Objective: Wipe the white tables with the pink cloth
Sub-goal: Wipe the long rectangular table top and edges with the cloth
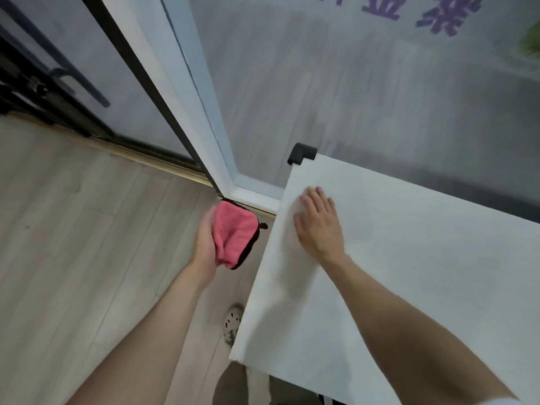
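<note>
We press our right hand (318, 223) flat, fingers straight and slightly spread, on the white table (409, 273) near its far-left corner; our left hand (206, 244) grips the bunched pink cloth (233, 232) left of the table, above the floor.

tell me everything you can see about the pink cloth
The pink cloth is a soft, fluffy-looking fabric, pink with a dark trim along its right and lower edges and a small dark loop sticking out at its right side. It is folded or bunched into a compact pad. The left hand grips it from the left side, holding it in the air above the wood-look floor, left of the white table and not touching it.
</note>
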Demonstrator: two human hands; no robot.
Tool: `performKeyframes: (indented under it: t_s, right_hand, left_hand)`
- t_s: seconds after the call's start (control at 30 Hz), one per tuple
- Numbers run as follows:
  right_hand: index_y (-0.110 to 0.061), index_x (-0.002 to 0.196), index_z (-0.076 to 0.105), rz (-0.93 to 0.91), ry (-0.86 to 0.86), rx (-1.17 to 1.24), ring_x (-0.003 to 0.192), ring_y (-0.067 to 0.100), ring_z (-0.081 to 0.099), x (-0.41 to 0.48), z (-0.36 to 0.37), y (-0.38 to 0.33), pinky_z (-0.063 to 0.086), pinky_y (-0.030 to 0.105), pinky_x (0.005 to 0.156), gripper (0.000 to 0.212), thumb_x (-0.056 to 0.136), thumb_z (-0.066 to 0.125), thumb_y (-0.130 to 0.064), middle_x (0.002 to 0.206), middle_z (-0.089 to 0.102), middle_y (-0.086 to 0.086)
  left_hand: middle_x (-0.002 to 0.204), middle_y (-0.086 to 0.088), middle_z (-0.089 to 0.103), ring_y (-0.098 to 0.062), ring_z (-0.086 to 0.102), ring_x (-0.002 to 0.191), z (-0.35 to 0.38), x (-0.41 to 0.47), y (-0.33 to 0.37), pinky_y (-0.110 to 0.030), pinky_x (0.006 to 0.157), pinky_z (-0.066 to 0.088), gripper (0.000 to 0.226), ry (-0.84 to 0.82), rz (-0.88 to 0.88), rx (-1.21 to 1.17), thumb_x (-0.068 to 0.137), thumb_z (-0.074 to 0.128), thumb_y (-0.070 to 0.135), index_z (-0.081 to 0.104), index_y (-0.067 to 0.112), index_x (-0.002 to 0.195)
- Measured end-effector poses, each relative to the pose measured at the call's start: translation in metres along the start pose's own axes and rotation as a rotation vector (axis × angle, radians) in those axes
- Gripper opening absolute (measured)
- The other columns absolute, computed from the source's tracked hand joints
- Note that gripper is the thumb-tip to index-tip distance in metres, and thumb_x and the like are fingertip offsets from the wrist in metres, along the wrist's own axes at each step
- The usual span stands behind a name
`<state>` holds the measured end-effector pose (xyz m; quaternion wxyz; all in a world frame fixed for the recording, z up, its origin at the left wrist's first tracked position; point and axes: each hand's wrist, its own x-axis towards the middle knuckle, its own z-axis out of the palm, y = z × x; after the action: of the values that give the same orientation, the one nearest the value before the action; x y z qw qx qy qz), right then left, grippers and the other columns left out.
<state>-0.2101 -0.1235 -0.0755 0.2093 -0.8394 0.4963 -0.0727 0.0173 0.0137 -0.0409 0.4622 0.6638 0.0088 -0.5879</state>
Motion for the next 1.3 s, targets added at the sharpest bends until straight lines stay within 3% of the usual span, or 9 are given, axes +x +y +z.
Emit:
performKeyframes:
  t_s: [0.13, 0.3, 0.5, 0.67, 0.8, 0.97, 1.07, 1.2, 1.3]
  right_hand:
    - [-0.016, 0.161, 0.046, -0.058, 0.125, -0.048, 0.168, 0.02, 0.013, 0.003, 0.021, 0.009, 0.016, 0.052, 0.135, 0.053, 0.11, 0.052, -0.028, 0.177, 0.029, 0.004]
    - [-0.02, 0.164, 0.041, -0.058, 0.142, -0.116, 0.168, 0.019, 0.008, 0.004, 0.027, 0.011, 0.015, 0.052, 0.135, 0.057, 0.109, 0.048, -0.033, 0.179, 0.023, 0.003]
    - [-0.014, 0.167, 0.036, -0.031, 0.217, -0.139, 0.168, 0.018, 0.012, 0.003, 0.029, 0.012, 0.014, 0.056, 0.135, 0.067, 0.106, 0.049, -0.036, 0.179, 0.024, 0.003]
    - [-0.012, 0.167, 0.036, -0.033, 0.217, -0.144, 0.167, 0.018, 0.013, 0.003, 0.027, 0.011, 0.015, 0.057, 0.134, 0.067, 0.106, 0.049, -0.036, 0.178, 0.025, 0.003]
    - [-0.012, 0.168, 0.033, -0.032, 0.206, -0.16, 0.168, 0.018, 0.012, 0.002, 0.025, 0.008, 0.015, 0.057, 0.134, 0.067, 0.107, 0.048, -0.034, 0.179, 0.023, 0.003]
    - [-0.012, 0.168, 0.033, -0.025, 0.2, -0.173, 0.168, 0.017, 0.011, 0.003, 0.024, 0.008, 0.014, 0.056, 0.134, 0.066, 0.107, 0.047, -0.034, 0.179, 0.022, 0.002]
    - [-0.012, 0.168, 0.033, -0.03, 0.2, -0.172, 0.168, 0.018, 0.011, 0.003, 0.023, 0.007, 0.014, 0.056, 0.134, 0.066, 0.107, 0.045, -0.035, 0.179, 0.022, 0.003]
    - [-0.012, 0.168, 0.034, -0.032, 0.202, -0.167, 0.168, 0.019, 0.013, 0.004, 0.023, 0.007, 0.015, 0.057, 0.134, 0.066, 0.107, 0.041, -0.037, 0.179, 0.024, 0.004]
    - [-0.011, 0.167, 0.035, -0.035, 0.207, -0.16, 0.167, 0.019, 0.013, 0.003, 0.024, 0.007, 0.015, 0.057, 0.134, 0.066, 0.107, 0.042, -0.036, 0.178, 0.025, 0.004]
  left_hand:
    - [0.122, -0.024, 0.075, -0.035, 0.072, 0.095, -0.004, 0.029, -0.006, -0.033, 0.061, 0.047, 0.061, 0.038, -0.016, -0.135, 0.111, 0.035, 0.044, 0.071, 0.003, 0.137]
    - [0.135, -0.007, 0.075, -0.027, 0.075, 0.119, 0.012, 0.06, -0.013, -0.047, 0.09, 0.063, 0.039, 0.105, 0.09, 0.044, 0.109, 0.065, 0.037, 0.062, 0.02, 0.145]
    - [0.11, 0.009, 0.07, -0.011, 0.072, 0.095, 0.073, 0.086, -0.007, -0.026, 0.08, 0.057, 0.051, 0.22, 0.493, 0.414, 0.089, 0.09, 0.028, 0.055, 0.038, 0.124]
    - [0.114, 0.004, 0.077, -0.015, 0.074, 0.103, 0.113, 0.086, -0.004, -0.039, 0.093, 0.059, 0.023, 0.113, 0.501, 0.249, 0.106, 0.069, 0.028, 0.063, 0.024, 0.128]
    - [0.137, 0.009, 0.074, -0.006, 0.069, 0.126, 0.086, 0.076, -0.025, -0.032, 0.108, 0.054, 0.038, -0.094, 0.395, 0.065, 0.113, 0.058, 0.017, 0.065, 0.022, 0.149]
    - [0.116, -0.003, 0.074, -0.014, 0.068, 0.1, 0.094, 0.091, -0.018, -0.032, 0.088, 0.056, 0.026, -0.083, 0.496, 0.19, 0.095, 0.064, 0.025, 0.069, 0.033, 0.119]
    - [0.117, -0.003, 0.07, -0.009, 0.065, 0.094, 0.117, 0.099, -0.012, -0.038, 0.086, 0.052, 0.022, -0.067, 0.587, 0.26, 0.104, 0.055, 0.017, 0.054, 0.02, 0.126]
    - [0.154, 0.015, 0.058, 0.008, 0.057, 0.129, 0.12, 0.094, -0.009, -0.014, 0.109, 0.044, 0.054, -0.02, 0.665, 0.395, 0.112, 0.046, 0.011, 0.045, 0.028, 0.163]
    - [0.151, 0.025, 0.052, 0.027, 0.044, 0.131, 0.104, 0.075, -0.032, -0.004, 0.11, 0.037, 0.049, -0.023, 0.737, 0.447, 0.116, 0.05, 0.024, 0.047, 0.028, 0.164]
